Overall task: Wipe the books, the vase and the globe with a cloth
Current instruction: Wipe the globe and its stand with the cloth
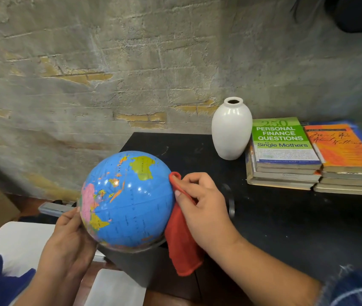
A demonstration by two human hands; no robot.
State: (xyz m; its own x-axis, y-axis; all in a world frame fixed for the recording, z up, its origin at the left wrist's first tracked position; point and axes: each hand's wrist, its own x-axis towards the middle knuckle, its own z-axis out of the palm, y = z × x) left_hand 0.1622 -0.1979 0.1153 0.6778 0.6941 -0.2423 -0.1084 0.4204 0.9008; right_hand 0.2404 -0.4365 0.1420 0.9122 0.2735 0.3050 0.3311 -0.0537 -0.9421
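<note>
Both busy: left grip [69, 239] holds globe [129, 202] lettered AUSTRALIA, right grip [202, 206] pinches red cloth [182, 246].

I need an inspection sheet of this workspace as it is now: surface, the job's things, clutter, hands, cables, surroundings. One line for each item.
Surface: black table, with faint scuff marks.
Job's things: globe at the near left corner; red cloth against its right side; white vase upright, beside the green-topped book stack; orange-topped book stack to the right of it.
Clutter: dark curved piece on the table behind the right hand, too blurred to identify.
Hands: left hand holds the globe's left side; right hand pinches the cloth against the globe.
Cables: nothing seen.
Surroundings: rough brick wall behind; grey object and white surface left of the table.
</note>
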